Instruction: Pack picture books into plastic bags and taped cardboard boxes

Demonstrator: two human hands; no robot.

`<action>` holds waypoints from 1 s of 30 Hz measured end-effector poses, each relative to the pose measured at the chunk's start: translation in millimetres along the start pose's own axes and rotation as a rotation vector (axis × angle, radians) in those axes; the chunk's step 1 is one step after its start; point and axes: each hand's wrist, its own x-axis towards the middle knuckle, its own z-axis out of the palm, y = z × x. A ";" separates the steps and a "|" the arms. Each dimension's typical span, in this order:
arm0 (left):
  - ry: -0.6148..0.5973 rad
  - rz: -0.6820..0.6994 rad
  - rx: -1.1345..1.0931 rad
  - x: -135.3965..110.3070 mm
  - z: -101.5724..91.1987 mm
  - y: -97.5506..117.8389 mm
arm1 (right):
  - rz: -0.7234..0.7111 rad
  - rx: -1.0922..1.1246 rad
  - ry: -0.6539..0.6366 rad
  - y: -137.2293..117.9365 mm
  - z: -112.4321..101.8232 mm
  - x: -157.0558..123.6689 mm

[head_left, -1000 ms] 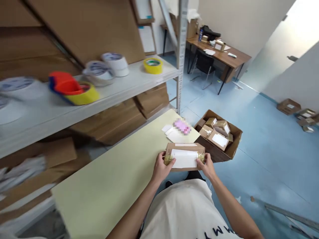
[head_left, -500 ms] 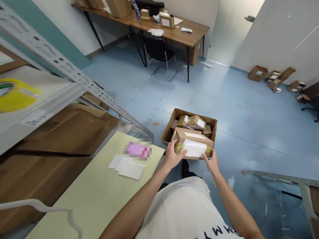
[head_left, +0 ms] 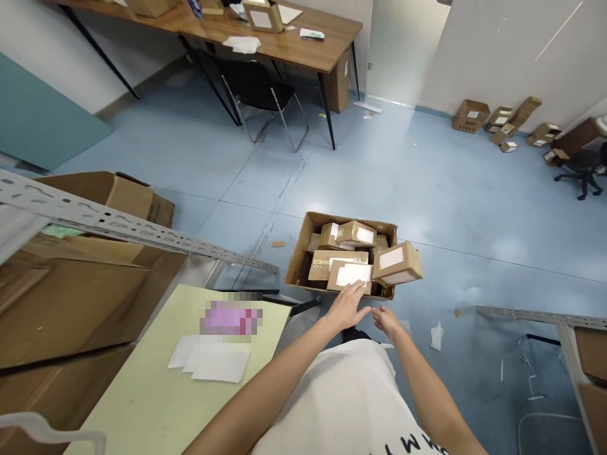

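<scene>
A large open cardboard carton (head_left: 296,262) stands low in front of me, holding several small taped boxes. My left hand (head_left: 348,306) is stretched out over its near edge, fingers apart, with the fingertips at a small box bearing a white label (head_left: 355,274). Whether they touch it I cannot tell. Just right of it, my right hand (head_left: 386,321) is outside the carton, fingers loosely bent and nothing visible in them. Another labelled small box (head_left: 401,264) sits tilted at the carton's right side, jutting out over the rim.
To my left, a pale yellow table (head_left: 142,379) carries white envelopes (head_left: 220,365) and a blurred pink item (head_left: 230,317). Metal shelving (head_left: 142,230) with cartons stands beside it. Farther off are a wooden desk (head_left: 303,54), a black chair (head_left: 256,85) and boxes by the wall (head_left: 471,117).
Both hands have let go of the labelled cardboard they gripped and drawn back toward me. Small boxes now rest in the carton, one tilted over its right rim. The view has shifted.
</scene>
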 end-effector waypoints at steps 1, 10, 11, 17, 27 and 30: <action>-0.001 -0.027 -0.011 -11.5 3.9 -5.1 | 0.039 -0.022 0.005 4.2 -4.0 -4.3; 0.262 -0.286 -0.183 -91.6 -9.1 -30.7 | -0.159 -0.128 -0.063 -8.2 14.5 -27.1; 0.317 -0.299 -0.204 -100.8 -13.9 -30.5 | -0.211 -0.143 -0.092 -13.4 26.2 -29.0; 0.757 -0.415 -0.344 -197.5 -34.2 -17.0 | -0.434 -0.242 -0.425 -31.6 122.0 -75.3; 1.606 -0.922 -0.490 -449.3 25.4 15.0 | -0.559 -0.638 -1.220 59.1 278.7 -251.6; 1.792 -1.005 -0.504 -500.7 55.1 32.7 | -0.534 -0.733 -1.353 103.3 305.4 -297.5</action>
